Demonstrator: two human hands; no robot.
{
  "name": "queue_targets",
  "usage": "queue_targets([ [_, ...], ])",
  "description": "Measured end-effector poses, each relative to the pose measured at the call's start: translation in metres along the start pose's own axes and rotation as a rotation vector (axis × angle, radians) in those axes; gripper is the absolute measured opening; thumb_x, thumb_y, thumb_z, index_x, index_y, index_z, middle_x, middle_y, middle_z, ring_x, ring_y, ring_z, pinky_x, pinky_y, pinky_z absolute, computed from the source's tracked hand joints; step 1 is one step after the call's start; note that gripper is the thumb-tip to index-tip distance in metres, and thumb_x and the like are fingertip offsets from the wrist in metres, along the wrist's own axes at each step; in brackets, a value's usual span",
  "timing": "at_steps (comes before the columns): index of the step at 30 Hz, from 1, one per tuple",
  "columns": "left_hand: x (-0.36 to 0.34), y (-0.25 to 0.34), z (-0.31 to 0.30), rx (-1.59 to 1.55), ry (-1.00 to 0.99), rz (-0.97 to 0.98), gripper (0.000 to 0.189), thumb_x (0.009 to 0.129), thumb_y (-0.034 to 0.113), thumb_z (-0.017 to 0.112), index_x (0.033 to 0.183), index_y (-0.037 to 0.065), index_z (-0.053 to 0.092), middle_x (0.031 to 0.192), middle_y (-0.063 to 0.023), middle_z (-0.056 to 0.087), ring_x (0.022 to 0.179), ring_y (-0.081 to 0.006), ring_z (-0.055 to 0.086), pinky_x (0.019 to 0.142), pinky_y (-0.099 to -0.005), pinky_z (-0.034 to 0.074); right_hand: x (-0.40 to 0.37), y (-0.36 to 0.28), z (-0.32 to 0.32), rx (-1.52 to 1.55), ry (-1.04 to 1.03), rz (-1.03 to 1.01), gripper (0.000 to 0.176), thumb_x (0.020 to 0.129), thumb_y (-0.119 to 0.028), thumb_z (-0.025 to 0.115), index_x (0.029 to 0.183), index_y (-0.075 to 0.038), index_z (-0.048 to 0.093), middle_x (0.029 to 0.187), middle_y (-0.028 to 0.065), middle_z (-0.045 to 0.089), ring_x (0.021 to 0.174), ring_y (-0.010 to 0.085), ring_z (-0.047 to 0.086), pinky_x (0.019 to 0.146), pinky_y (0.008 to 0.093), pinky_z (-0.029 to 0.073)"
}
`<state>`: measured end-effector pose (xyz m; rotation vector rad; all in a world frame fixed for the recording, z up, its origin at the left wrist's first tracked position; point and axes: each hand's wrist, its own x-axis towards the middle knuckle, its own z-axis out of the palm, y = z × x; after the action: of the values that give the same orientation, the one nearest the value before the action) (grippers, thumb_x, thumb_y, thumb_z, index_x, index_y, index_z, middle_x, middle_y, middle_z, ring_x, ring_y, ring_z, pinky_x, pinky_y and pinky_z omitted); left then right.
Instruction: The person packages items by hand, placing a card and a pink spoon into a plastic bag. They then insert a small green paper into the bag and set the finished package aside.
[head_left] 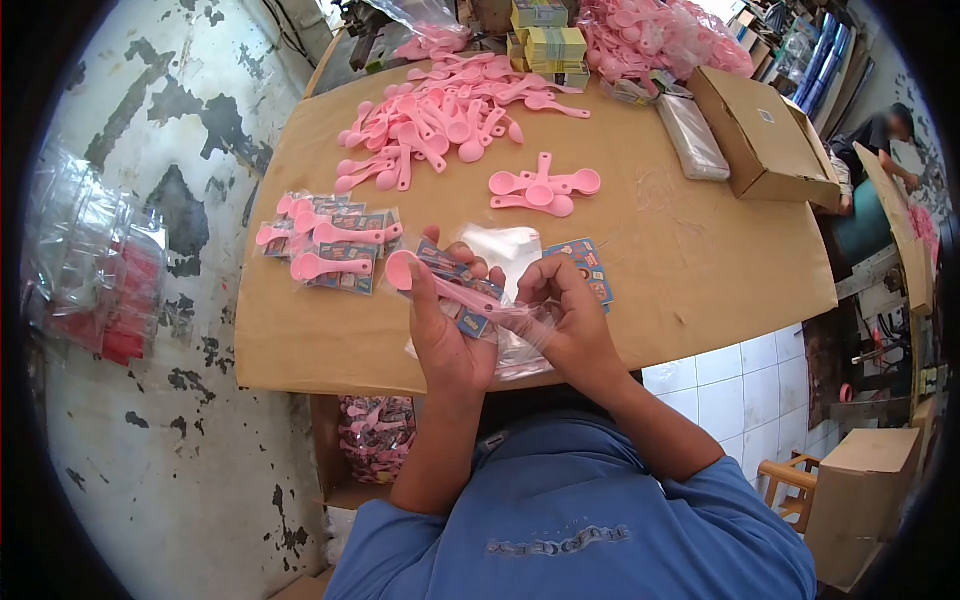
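Note:
My left hand [452,350] is closed around a pink measuring spoon [402,268] and a blue printed card in clear plastic. The fingers of my right hand [578,325] pinch the end of the clear plastic bag [522,322] by the spoon's handle. Under and behind my hands lie clear bags [500,243] and blue printed cards [590,265]. Left of my hands, several bagged spoons with cards [335,267] form a small pile. A few loose pink spoons [540,192] rest beyond my right hand.
A heap of pink spoons [430,120] covers the table's back left. Bundled cards [555,50], bagged spoons [650,35] and a cardboard box [760,130] stand behind. Below the table edge sits a box of packed spoons [375,440]. Another person [880,140] is at the far right.

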<state>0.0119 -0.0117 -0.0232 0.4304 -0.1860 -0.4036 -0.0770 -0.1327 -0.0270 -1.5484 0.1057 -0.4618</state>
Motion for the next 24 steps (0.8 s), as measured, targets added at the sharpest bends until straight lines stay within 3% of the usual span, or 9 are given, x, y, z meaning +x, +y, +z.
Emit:
queue_targets([
  [4, -0.002, 0.003, -0.006, -0.015, 0.001, -0.057, 0.051, 0.110, 0.037, 0.056, 0.150, 0.009, 0.042, 0.113, -0.0083, 0.063, 0.102, -0.0177, 0.064, 0.098, -0.0432, 0.057, -0.003, -0.011, 0.006, -0.150, 0.073, -0.153, 0.052, 0.086, -0.009, 0.082, 0.133, -0.012, 0.061, 0.116, 0.0089, 0.062, 0.103, 0.0191, 0.061, 0.085, 0.0318, 0.052],
  [7, -0.004, 0.005, -0.014, -0.010, 0.038, -0.120, 0.049, 0.110, 0.036, 0.054, 0.149, 0.008, 0.044, 0.120, -0.0099, 0.063, 0.107, -0.0187, 0.065, 0.102, -0.0441, 0.056, 0.000, -0.019, 0.003, -0.436, 0.065, -0.477, 0.051, 0.084, -0.009, 0.081, 0.133, -0.019, 0.070, 0.130, 0.0142, 0.064, 0.122, 0.0301, 0.059, 0.097, 0.0391, 0.051],
  [10, -0.004, 0.011, -0.017, 0.018, 0.084, -0.160, 0.047, 0.111, 0.034, 0.052, 0.149, 0.008, 0.045, 0.131, -0.0118, 0.063, 0.117, -0.0199, 0.064, 0.107, -0.0447, 0.054, -0.002, -0.025, -0.015, -0.566, -0.167, -0.675, 0.030, 0.086, -0.009, 0.080, 0.115, -0.019, 0.080, 0.144, 0.0178, 0.060, 0.135, 0.0365, 0.053, 0.107, 0.0437, 0.046],
  [11, -0.002, 0.015, -0.016, 0.020, 0.097, -0.167, 0.046, 0.111, 0.034, 0.052, 0.149, 0.008, 0.045, 0.135, -0.0123, 0.062, 0.120, -0.0205, 0.063, 0.109, -0.0449, 0.053, -0.005, -0.032, -0.018, -0.468, -0.224, -0.620, 0.018, 0.089, -0.008, 0.076, 0.105, -0.014, 0.082, 0.148, 0.0185, 0.058, 0.136, 0.0380, 0.052, 0.111, 0.0463, 0.043],
  [14, 0.001, 0.026, -0.015, -0.050, 0.032, -0.208, 0.043, 0.113, 0.032, 0.046, 0.148, 0.007, 0.045, 0.149, -0.0154, 0.055, 0.137, -0.0257, 0.055, 0.117, -0.0481, 0.047, -0.009, -0.032, -0.037, -0.032, -0.185, -0.550, 0.022, 0.092, -0.007, 0.070, 0.110, -0.013, 0.081, 0.147, 0.0167, 0.059, 0.137, 0.0396, 0.051, 0.113, 0.0486, 0.041],
  [15, 0.001, 0.030, -0.007, -0.074, 0.025, -0.227, 0.042, 0.113, 0.031, 0.045, 0.148, 0.006, 0.045, 0.151, -0.0162, 0.054, 0.140, -0.0270, 0.053, 0.117, -0.0489, 0.046, -0.010, -0.035, -0.041, -0.036, -0.126, -0.511, 0.026, 0.095, -0.006, 0.064, 0.116, -0.012, 0.079, 0.149, 0.0145, 0.059, 0.139, 0.0400, 0.050, 0.115, 0.0500, 0.039],
  [19, -0.003, 0.021, 0.011, -0.018, -0.040, -0.310, 0.046, 0.113, 0.031, 0.043, 0.151, 0.005, 0.042, 0.156, -0.0176, 0.048, 0.147, -0.0298, 0.045, 0.120, -0.0488, 0.043, 0.009, -0.041, -0.037, -0.672, -0.103, -0.618, 0.035, 0.092, -0.009, 0.066, 0.123, -0.020, 0.077, 0.156, 0.0134, 0.052, 0.142, 0.0397, 0.046, 0.117, 0.0501, 0.038],
  [22, -0.010, 0.011, 0.017, 0.021, -0.069, -0.415, 0.051, 0.113, 0.032, 0.044, 0.155, 0.004, 0.040, 0.156, -0.0170, 0.048, 0.142, -0.0297, 0.050, 0.118, -0.0452, 0.044, 0.014, -0.038, -0.026, -0.764, -0.167, -0.750, 0.036, 0.089, -0.011, 0.069, 0.122, -0.025, 0.078, 0.159, 0.0111, 0.049, 0.143, 0.0399, 0.046, 0.118, 0.0501, 0.037],
  [24, -0.012, 0.008, 0.020, 0.017, -0.102, -0.479, 0.052, 0.113, 0.032, 0.045, 0.155, 0.003, 0.039, 0.156, -0.0171, 0.048, 0.140, -0.0297, 0.052, 0.117, -0.0444, 0.044, 0.018, -0.034, -0.028, -0.654, -0.192, -0.747, 0.035, 0.089, -0.013, 0.070, 0.120, -0.027, 0.078, 0.156, 0.0087, 0.053, 0.143, 0.0384, 0.047, 0.118, 0.0495, 0.038],
])
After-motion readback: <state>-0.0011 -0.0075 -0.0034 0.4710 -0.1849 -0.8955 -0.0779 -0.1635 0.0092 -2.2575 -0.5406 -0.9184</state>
